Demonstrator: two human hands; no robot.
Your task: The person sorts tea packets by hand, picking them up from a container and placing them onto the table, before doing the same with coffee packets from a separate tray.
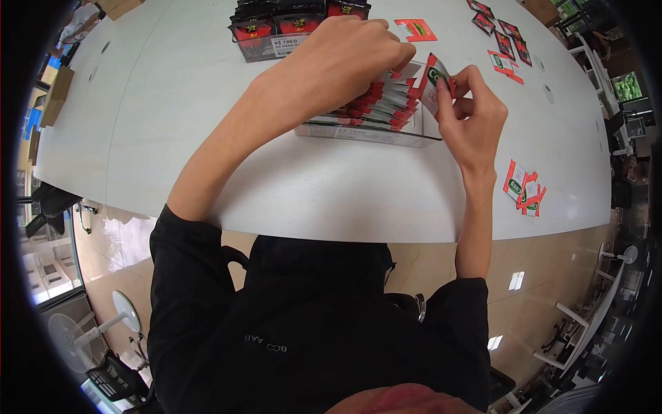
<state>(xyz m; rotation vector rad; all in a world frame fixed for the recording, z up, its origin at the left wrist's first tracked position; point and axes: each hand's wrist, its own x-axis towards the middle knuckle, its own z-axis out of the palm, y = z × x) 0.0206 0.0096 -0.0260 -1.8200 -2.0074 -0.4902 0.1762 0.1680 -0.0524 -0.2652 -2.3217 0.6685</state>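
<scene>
My right hand (476,114) pinches a red and white Cozy sachet (432,86) between thumb and fingers, at the right end of a clear plastic box (376,134). Inside the box stands a row of red and white sachets (386,103), leaning on one another. My left hand (352,52) arches over the box from the left with its fingers curled down. Its fingertips are hidden behind the hand, so what they grip or touch does not show.
Behind my left forearm stands another clear box (258,48) filled with black and red packets. Loose Cozy sachets (525,188) lie at the right. One red sachet (416,30) lies behind the box, and several black and red packets (503,45) lie farther right.
</scene>
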